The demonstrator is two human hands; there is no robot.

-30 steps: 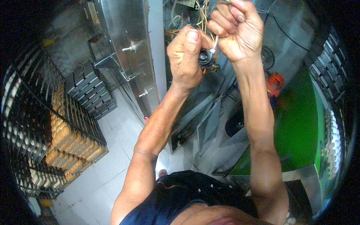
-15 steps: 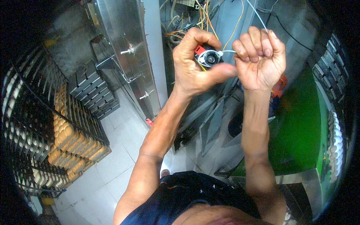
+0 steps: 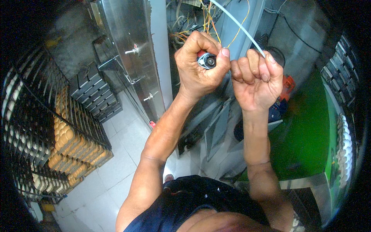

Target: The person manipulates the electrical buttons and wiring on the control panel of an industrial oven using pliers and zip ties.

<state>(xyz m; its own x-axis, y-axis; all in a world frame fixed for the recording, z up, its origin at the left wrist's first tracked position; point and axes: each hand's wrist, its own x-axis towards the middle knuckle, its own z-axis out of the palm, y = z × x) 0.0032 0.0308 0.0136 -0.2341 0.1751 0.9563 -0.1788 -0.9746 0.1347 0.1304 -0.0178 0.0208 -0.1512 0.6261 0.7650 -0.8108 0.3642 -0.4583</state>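
Observation:
My left hand (image 3: 195, 67) is closed around a small black-and-red electrical component (image 3: 207, 60) with a round end facing up. Its thumb and forefinger pinch at the component's right side. Close beside it, my right hand (image 3: 257, 83) is curled with the palm side up, gripping a white cable tie (image 3: 241, 28). The tie's free end arcs from those fingers up and left past the top edge. Where the tie meets the component is hidden by my fingers. Thin orange and yellow wires (image 3: 211, 26) run from above down to my left hand.
A steel panel with toggle switches (image 3: 133, 51) stands to the left. Tangled wiring (image 3: 178, 23) fills the grey cabinet behind. Racks of brown egg-like items (image 3: 63, 131) are far left; a green surface (image 3: 305, 135) and an orange-red object (image 3: 286, 88) are at right.
My right hand has moved down and left, closer to my left hand. The left thumb has folded in against the component. The tie's tail now bends further left.

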